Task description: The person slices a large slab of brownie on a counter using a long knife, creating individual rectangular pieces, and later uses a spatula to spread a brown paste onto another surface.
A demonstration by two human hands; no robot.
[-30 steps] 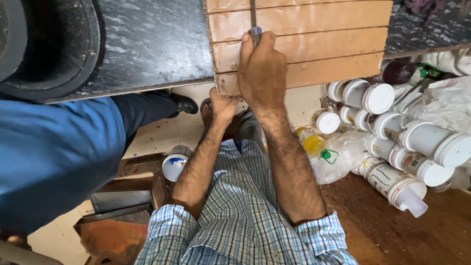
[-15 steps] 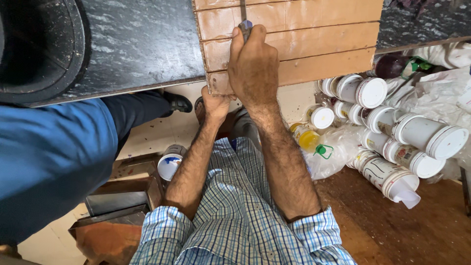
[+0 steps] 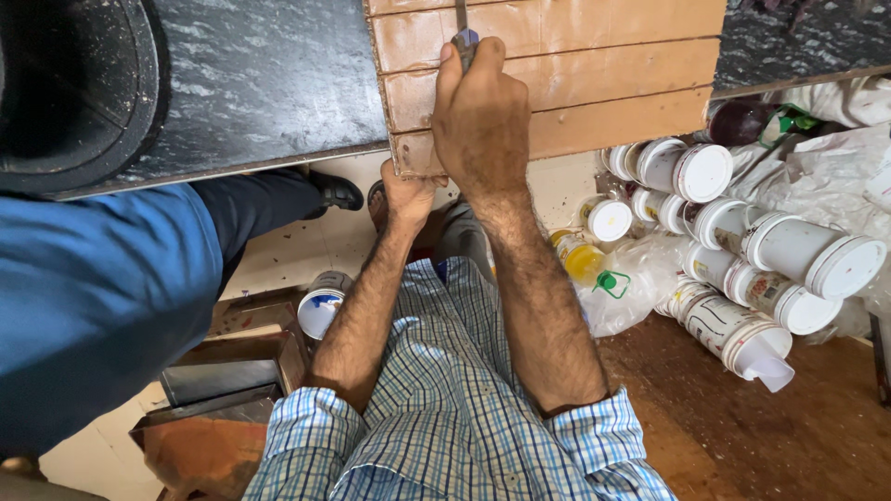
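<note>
A grooved wooden panel (image 3: 594, 74) is seen lying on a dark marbled counter (image 3: 269, 83), its near edge overhanging the counter's edge. The right hand (image 3: 481, 121) is laid on the panel, with its fingers closed around a small tool with a bluish handle (image 3: 467, 42), whose thin blade is set in a vertical cut at the panel's top. The left hand (image 3: 406, 197) is held under the panel's near left corner, the fingers curled up against the underside; what is gripped there, if anything, cannot be told, since the fingertips are hidden by the panel.

To the right, below the counter, a cluster of round white plastic tubs (image 3: 742, 250) is piled on its side on crumpled white plastic sheeting (image 3: 817, 176); printed paper labels are wrapped around their walls and white lids are turned toward the camera. A smaller white-lidded jar (image 3: 608, 220) lies just left of them, and beside it a yellow bottle with a green cap (image 3: 587, 264) is seen. A dark purple rounded container (image 3: 738, 121) lies near the counter's edge above the tubs.

To the left, a small can with a blue and white label (image 3: 320, 306) stands on the floor, next to a stack of brown wooden pieces (image 3: 241, 371). Another person's blue sleeve (image 3: 93, 306) fills the left side, and a dark trouser leg ending in a black shoe (image 3: 336, 192) is seen below the counter. A round black sunken basin (image 3: 74, 83) is set in the counter at the far left.
</note>
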